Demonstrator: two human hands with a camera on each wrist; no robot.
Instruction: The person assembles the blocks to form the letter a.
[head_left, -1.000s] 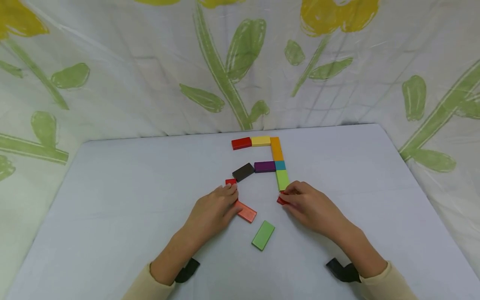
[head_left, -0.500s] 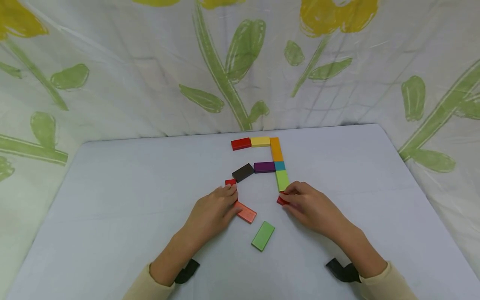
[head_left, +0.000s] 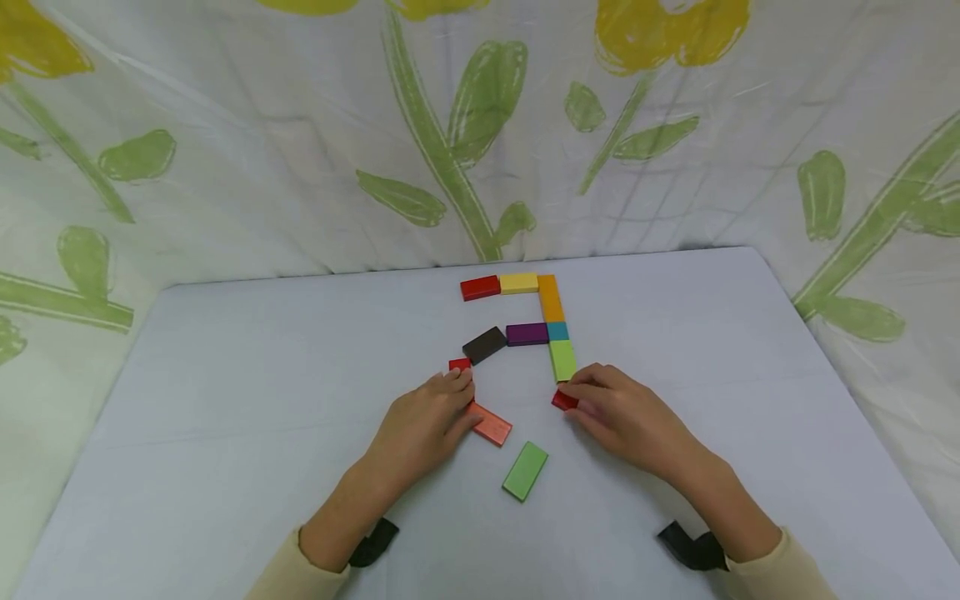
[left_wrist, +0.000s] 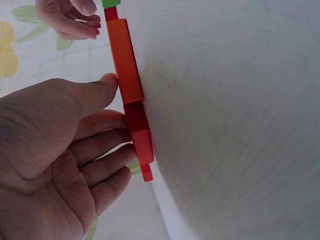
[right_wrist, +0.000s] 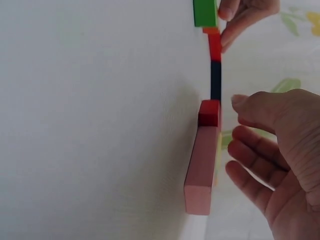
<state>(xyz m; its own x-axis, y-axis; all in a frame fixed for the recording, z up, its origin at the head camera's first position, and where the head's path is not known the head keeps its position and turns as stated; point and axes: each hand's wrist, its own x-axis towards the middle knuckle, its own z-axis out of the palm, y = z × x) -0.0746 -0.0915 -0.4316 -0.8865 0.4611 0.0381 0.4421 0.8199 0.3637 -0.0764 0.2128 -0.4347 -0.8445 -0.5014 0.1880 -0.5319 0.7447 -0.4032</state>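
In the head view my left hand [head_left: 431,421] lies beside a red block [head_left: 460,365] and a salmon-orange block [head_left: 492,426]. The left wrist view has its thumb at the orange block [left_wrist: 126,62] and its extended fingers against the red block [left_wrist: 143,145]. My right hand [head_left: 618,412] is at a small red block [head_left: 564,400] below the lime block [head_left: 562,361]. In the right wrist view that hand's fingers are spread loosely, with a gap to the red block [right_wrist: 208,113] and a pink block [right_wrist: 201,167].
A green block [head_left: 525,472] lies between the hands. Further off, a dark brown block [head_left: 484,345], purple [head_left: 527,334], teal [head_left: 557,331], orange [head_left: 551,298], yellow [head_left: 518,283] and red [head_left: 480,288] blocks form a line on the white table [head_left: 262,375].
The right fingers have shifted slightly off the small red block, so more of its top shows. The left hand has stayed in place, and the head view has moved a little.
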